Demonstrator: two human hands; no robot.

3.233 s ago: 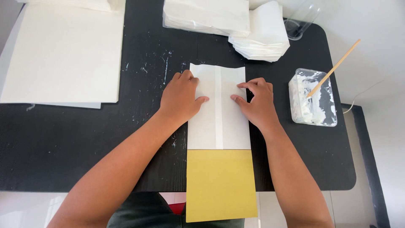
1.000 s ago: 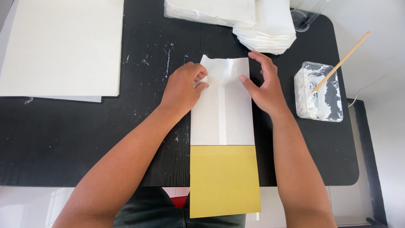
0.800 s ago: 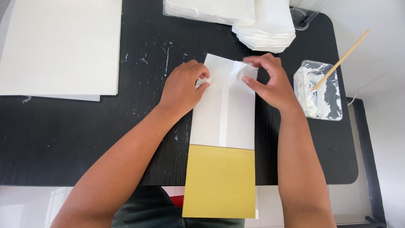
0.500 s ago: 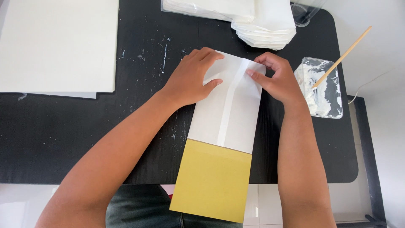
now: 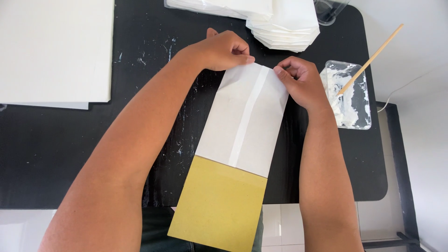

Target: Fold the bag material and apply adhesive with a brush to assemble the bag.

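White paper bag (image 5: 247, 116), flat on the black table (image 5: 70, 154), sleeved over a yellow card (image 5: 219, 205) that overhangs the near edge. Left hand (image 5: 224, 49) and right hand (image 5: 298, 79): each grip pinches a far corner of the bag. Risks, as judged: uneven pull would skew the fold or tear a corner; the tilted card could slip off the table. Containers: clear tray (image 5: 347, 93) at right, holding white paste and a wooden stick (image 5: 371, 58); clear cup (image 5: 329, 9) at far edge, contents not visible. Stacked white bags (image 5: 280, 23) behind.
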